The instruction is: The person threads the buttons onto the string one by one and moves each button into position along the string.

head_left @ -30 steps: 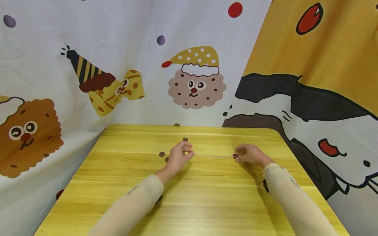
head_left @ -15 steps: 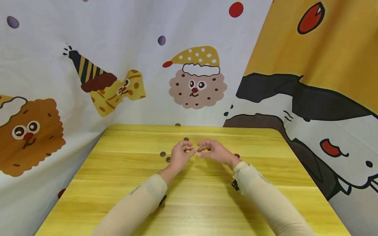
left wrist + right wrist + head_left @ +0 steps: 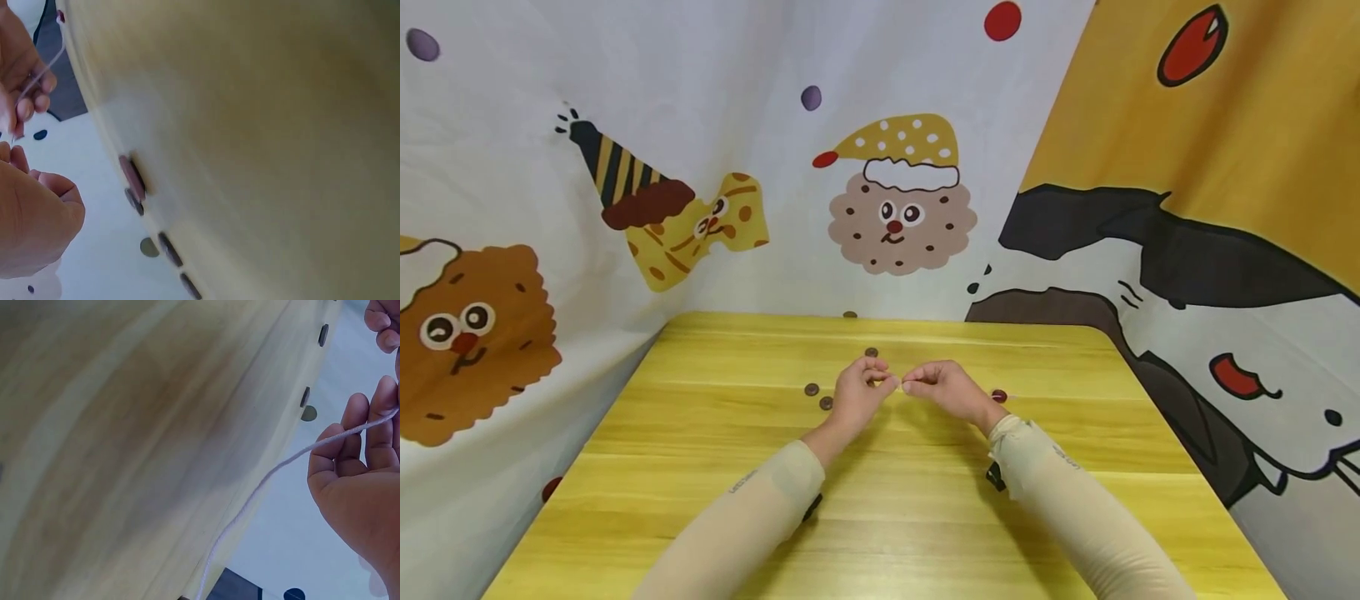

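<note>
In the head view my left hand [image 3: 857, 396] and right hand [image 3: 949, 392] are close together above the table's middle, fingertips almost meeting. Both pinch a thin pale string at the fingertips. From my right hand [image 3: 362, 475] the string [image 3: 269, 478] crosses the palm and trails down in the right wrist view. A dark red disc [image 3: 999, 396] lies on the table beyond my right wrist; in the left wrist view the string [image 3: 62, 45] runs to this disc [image 3: 60, 17]. My left hand [image 3: 40, 215] has its other fingers curled.
Small brown discs lie around my left hand: one behind it [image 3: 871, 352] and two to its left [image 3: 812, 389], [image 3: 826, 402]. The yellow wooden table [image 3: 880, 517] ends at a printed cloth [image 3: 737, 100] hanging at the back and sides.
My right hand has left the red disc on the right and come over to my left hand, its fingertips now closed on the string. My left hand has barely moved.
</note>
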The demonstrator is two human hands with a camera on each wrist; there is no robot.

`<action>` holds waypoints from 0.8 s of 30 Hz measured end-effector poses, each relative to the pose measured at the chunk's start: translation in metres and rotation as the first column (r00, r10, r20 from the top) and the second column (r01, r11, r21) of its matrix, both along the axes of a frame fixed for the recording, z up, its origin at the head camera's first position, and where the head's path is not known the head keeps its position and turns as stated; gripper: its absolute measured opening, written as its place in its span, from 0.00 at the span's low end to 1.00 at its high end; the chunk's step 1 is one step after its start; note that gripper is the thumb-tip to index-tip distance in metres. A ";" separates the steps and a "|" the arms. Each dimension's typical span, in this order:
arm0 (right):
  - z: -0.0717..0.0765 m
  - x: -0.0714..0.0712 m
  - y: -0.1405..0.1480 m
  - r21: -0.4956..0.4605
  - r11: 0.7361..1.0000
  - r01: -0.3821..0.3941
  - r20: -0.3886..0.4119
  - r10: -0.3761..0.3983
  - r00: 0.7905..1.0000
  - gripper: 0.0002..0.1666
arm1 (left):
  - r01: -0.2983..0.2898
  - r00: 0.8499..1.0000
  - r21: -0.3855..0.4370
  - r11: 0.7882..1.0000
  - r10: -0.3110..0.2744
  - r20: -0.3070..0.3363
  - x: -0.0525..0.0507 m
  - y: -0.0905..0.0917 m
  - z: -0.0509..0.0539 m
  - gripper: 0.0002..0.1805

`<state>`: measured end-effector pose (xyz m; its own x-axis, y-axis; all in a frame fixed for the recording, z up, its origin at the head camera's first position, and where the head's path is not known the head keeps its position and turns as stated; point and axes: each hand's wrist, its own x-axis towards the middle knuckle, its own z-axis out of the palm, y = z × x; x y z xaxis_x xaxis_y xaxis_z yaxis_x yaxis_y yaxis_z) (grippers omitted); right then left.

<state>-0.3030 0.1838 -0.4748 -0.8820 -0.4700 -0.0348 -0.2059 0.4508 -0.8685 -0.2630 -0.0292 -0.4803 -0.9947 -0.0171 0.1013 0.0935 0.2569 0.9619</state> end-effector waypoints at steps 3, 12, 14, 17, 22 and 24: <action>0.000 0.001 0.001 -0.024 1.000 0.004 0.023 -0.004 1.000 0.22 | -0.022 1.000 -0.015 1.000 0.022 -0.002 -0.002 -0.013 0.004 0.12; 0.004 0.005 0.006 -0.003 1.000 0.022 0.046 -0.022 0.999 0.22 | -0.039 0.998 -0.341 0.939 0.022 -0.054 -0.010 -0.076 0.006 0.12; 0.005 0.005 0.007 0.008 1.000 0.023 0.039 -0.023 0.999 0.22 | -0.023 0.999 -0.410 0.912 0.001 -0.052 -0.011 -0.084 0.004 0.14; 0.005 0.005 0.007 0.022 1.000 0.015 0.025 -0.016 1.000 0.22 | 0.032 0.999 -0.478 0.878 -0.041 -0.009 -0.014 -0.086 0.002 0.17; 0.004 0.006 0.002 0.021 0.999 0.030 0.009 -0.030 1.000 0.19 | 0.107 0.994 -0.541 0.834 -0.085 0.065 -0.021 -0.076 -0.002 0.23; 0.004 0.006 0.000 0.014 0.999 0.040 0.004 -0.040 0.999 0.18 | 0.110 0.994 -0.564 0.818 -0.083 0.074 -0.024 -0.073 -0.004 0.24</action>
